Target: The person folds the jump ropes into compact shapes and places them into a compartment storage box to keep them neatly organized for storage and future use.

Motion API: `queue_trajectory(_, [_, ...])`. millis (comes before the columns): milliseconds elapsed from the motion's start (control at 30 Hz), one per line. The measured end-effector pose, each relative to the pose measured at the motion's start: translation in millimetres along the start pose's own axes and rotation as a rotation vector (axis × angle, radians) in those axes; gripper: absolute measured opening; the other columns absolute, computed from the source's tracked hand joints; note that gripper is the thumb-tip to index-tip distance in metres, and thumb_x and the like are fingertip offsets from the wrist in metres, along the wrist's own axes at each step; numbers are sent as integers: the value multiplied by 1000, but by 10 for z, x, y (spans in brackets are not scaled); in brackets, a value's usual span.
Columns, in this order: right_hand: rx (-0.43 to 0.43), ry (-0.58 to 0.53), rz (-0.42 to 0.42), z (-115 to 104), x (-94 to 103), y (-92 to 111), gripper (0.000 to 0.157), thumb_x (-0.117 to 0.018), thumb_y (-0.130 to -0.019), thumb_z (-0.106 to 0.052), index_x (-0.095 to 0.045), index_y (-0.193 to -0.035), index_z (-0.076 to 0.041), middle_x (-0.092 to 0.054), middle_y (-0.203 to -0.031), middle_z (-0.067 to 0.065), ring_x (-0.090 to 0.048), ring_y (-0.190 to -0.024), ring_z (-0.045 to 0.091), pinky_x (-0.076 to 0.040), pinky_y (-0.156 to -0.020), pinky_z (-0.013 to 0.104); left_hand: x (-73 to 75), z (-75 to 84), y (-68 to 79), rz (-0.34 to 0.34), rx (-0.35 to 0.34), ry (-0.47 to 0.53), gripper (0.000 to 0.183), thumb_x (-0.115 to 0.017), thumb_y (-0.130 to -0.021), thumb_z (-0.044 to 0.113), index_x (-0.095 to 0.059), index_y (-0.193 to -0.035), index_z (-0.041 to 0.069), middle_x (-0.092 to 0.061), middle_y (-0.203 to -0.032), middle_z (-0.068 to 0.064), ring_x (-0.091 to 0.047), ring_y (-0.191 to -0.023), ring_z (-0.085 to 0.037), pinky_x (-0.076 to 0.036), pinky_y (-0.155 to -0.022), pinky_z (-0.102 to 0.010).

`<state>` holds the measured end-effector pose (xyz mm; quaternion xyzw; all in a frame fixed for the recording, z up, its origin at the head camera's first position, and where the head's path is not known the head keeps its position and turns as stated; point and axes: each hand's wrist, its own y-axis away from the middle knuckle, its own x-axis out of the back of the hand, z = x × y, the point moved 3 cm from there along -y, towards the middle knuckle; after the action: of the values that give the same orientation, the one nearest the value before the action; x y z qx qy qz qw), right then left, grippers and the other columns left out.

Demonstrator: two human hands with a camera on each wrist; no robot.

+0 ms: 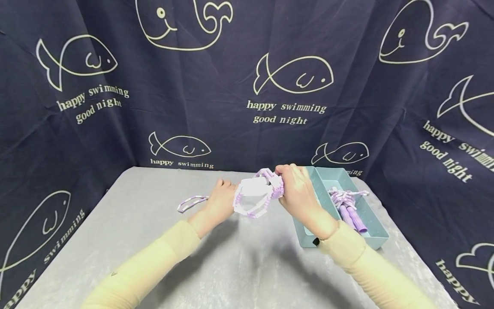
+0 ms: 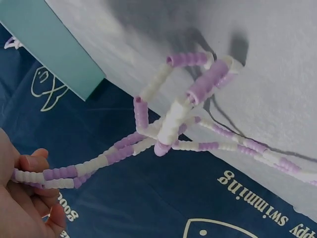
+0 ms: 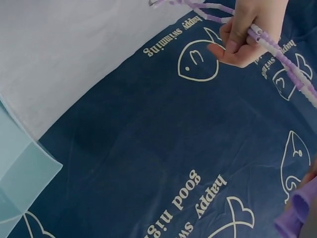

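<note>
A purple-and-white beaded jump rope (image 1: pixel 252 213) is held in the air between both hands, folded into strands. My left hand (image 1: pixel 220 197) grips it, and a loose loop of strands sticks out to the left behind that hand. In the right wrist view, the left hand (image 3: pixel 250 39) has its fingers curled around the doubled strands. My right hand (image 1: pixel 299 189) holds the bunched part of the rope. The left wrist view shows fingers (image 2: pixel 34 163) of the right hand around the strands, with a knotted-looking crossing of beads beside them. Purple tubular pieces (image 3: pixel 297 208) show at the right wrist view's corner.
A teal divided box (image 1: pixel 380 234) stands on the right of the grey table (image 1: pixel 247 274), partly behind the right forearm. Inside its right compartment lies another bundled beaded rope with purple handles (image 1: pixel 353 219). Dark blue curtains (image 1: pixel 231 94) with fish drawings surround the table.
</note>
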<state>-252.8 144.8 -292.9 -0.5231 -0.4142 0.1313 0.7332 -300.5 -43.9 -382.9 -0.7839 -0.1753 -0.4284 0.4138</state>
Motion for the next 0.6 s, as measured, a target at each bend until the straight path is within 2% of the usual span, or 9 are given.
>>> queue_trajectory(100, [-42, 33, -8, -1, -26, -5, 22, -49, -74, 7, -51, -95, 1, -54, -78, 13, -47, -65, 28, -36, -65, 42, 23, 49, 36, 40, -14, 1, 9, -65, -79, 19, -59, -83, 14, -63, -73, 0, -52, -69, -21, -32, -70, -37])
queue_trajectory(200, [-83, 75, -22, 7, -60, -18, 35, -54, -64, 12, -51, -96, 1, -55, -78, 13, -48, -67, 30, -35, -64, 42, 54, 143, 63, 46, -39, -33, 7, -67, -78, 16, -60, -78, 14, -62, -71, 1, -53, -67, -21, -32, -67, -35])
queue_trajectory(267, [-118, 107, -39, 23, -84, -30, 40, -57, -60, 14, -50, -97, 1, -56, -79, 13, -50, -70, 31, -35, -65, 42, 89, 222, 77, 28, -59, -95, 6, -65, -80, 18, -60, -78, 15, -61, -71, 2, -53, -67, -19, -32, -66, -34])
queue_trajectory(433, [-228, 187, -96, 84, -152, -43, 44, -66, -59, 11, -51, -98, -1, -59, -81, 14, -52, -73, 33, -35, -66, 44, 234, 375, 117, -20, -50, -213, 8, -63, -81, 22, -59, -82, 16, -56, -62, 4, -44, -59, -14, -29, -64, -31])
queue_trajectory(600, [-314, 281, -154, 153, -249, -8, 35, -68, -66, 4, -51, -97, -3, -61, -81, 13, -54, -72, 35, -35, -63, 46, 389, 467, 126, 5, -24, -157, 13, -66, -76, 15, -53, -72, 16, -49, -53, 5, -36, -49, -12, -28, -61, -30])
